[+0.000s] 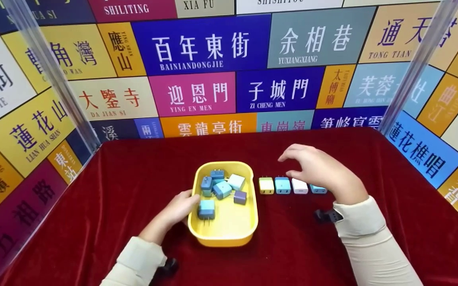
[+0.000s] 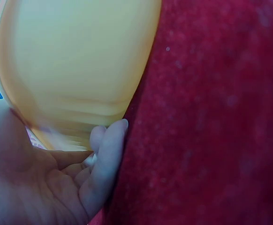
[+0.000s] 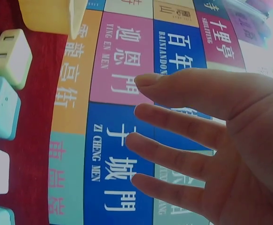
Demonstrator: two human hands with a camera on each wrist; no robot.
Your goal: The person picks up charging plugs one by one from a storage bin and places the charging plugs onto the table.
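A yellow plastic basin point(image 1: 226, 240) stands on the table, gripped at its left side by my left hand point(image 1: 179, 208), the thumb at the rim and the fingers along the outer wall. Inside lie several plug chargers, among them a white one point(image 1: 236, 181), a purple one point(image 1: 240, 197) and a blue one point(image 1: 206, 209). Right of the basin, a row of chargers runs from a yellow-green one point(image 1: 266, 186) past a light blue one point(image 1: 282, 185) and a white one point(image 1: 299, 186) to a blue one point(image 1: 318, 189). Above the row's right end, my right hand point(image 1: 312, 165) hovers empty, fingers spread.
Dark red cloth point(image 1: 133, 174) covers the table. Behind and at both sides rise panels point(image 1: 201, 43) printed with colourful place names. Clear upright posts point(image 1: 60, 79) stand at the two back corners.
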